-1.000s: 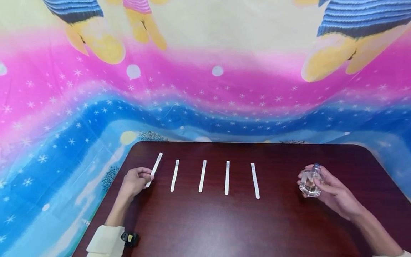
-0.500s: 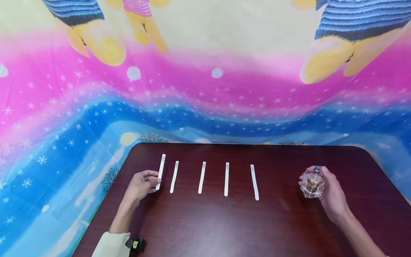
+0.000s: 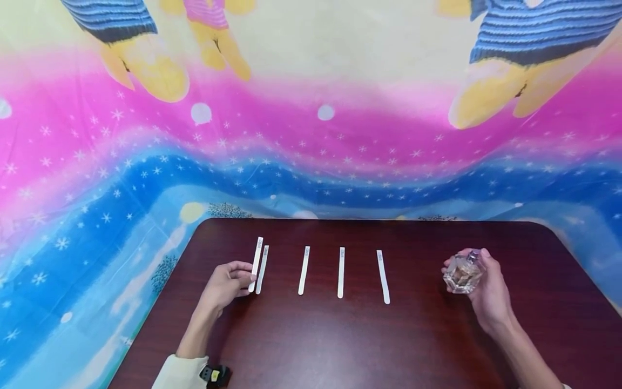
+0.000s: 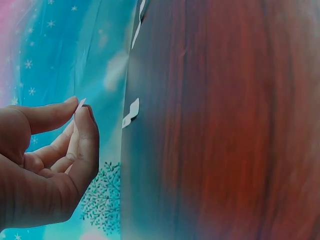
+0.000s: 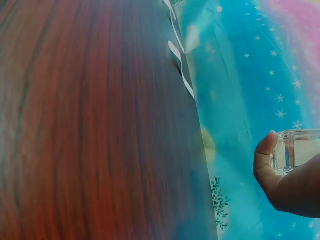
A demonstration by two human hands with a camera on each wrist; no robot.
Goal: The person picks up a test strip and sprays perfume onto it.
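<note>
Between thumb and fingertips, my left hand (image 3: 225, 285) pinches a white paper test strip (image 3: 256, 262) near its lower end, its printed end pointing away from me. In the left wrist view only a sliver of that strip (image 4: 81, 103) shows between thumb and finger. Just right of it lies another paper strip (image 3: 262, 270), very close in the head view. On the right side, my right hand (image 3: 491, 302) grips a faceted clear glass perfume bottle (image 3: 463, 274) with a silvery neck, tilted, above the table. The right wrist view shows part of the bottle (image 5: 300, 145) behind the hand.
More white strips, such as the middle strip (image 3: 304, 270), another strip (image 3: 342, 273) and the rightmost strip (image 3: 383, 276), lie spaced in a row on the dark reddish-brown table (image 3: 311, 340). A colourful printed cloth (image 3: 311, 135) hangs behind the table's far edge.
My left hand has moved right with its strip, from apart to right beside the nearest lying strip. The right hand has turned and shifted slightly left with the bottle.
</note>
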